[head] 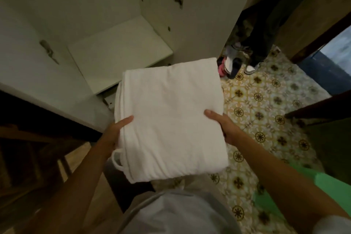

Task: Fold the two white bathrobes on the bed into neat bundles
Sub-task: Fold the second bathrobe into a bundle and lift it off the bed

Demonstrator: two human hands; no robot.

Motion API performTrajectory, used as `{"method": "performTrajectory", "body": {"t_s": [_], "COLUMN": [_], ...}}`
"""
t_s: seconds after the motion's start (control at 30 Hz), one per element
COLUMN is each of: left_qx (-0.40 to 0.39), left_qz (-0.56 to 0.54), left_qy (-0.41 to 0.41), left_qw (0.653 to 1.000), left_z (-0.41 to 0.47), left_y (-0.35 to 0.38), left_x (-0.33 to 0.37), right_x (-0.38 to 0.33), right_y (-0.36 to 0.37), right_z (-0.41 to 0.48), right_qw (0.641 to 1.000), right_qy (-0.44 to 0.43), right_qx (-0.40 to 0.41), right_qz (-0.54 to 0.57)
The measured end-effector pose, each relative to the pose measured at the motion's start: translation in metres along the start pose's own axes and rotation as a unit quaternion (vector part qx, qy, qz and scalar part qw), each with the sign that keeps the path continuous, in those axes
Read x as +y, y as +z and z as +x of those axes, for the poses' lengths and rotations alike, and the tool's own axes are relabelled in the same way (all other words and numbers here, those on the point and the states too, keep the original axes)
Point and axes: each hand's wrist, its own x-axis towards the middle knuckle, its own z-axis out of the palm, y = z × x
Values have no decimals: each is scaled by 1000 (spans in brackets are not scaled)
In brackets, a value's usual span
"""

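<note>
Neatly folded white bathrobe bundle.

Soft matt white cloth bathrobe, glossy patterned tile floor, chipped painted shelf

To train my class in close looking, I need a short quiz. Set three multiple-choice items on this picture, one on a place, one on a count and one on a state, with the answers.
1. Where is the folded bathrobe?
A. on a bed
B. held up in front of the open cupboard
C. on the floor

2. How many hands grip it?
A. none
B. one
C. two

3. What state is it in?
A. spread out flat
B. folded into a squarish bundle
C. hanging on a hook

Answers:
1 B: it is carried in the air, with the cupboard just beyond it.
2 C: the left hand and the right hand each hold a side, thumbs on top.
3 B: stacked folded edges show along its left side.
</note>
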Motion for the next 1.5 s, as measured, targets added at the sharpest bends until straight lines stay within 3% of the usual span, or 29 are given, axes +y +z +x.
{"method": "performTrajectory", "body": {"t_s": [0.2, 0.4, 0.73, 1.1, 1.5], "left_qx": [68, 134, 165, 190, 244], "left_qz": [-79, -135, -176, -148, -113], "left_qy": [21, 11, 5, 3, 48], "left_qw": [994, 982, 970, 971, 962], "left_z": [77, 133, 272, 470, 663], "left_y": [48, 54, 12, -61, -150], "left_x": [61, 128, 243, 332, 354], "right_x": [-119, -215, -301, -315, -285], "right_y": [-7, 31, 119, 192, 276], "right_z": [129, 239, 439, 644, 862], "right_qw": [996, 984, 969, 973, 962], "right_qy": [21, 83, 76, 80, 51], "right_qx": [-60, -120, -139, -126, -133], "right_qz": [-63, -107, -192, -175, -232]}}
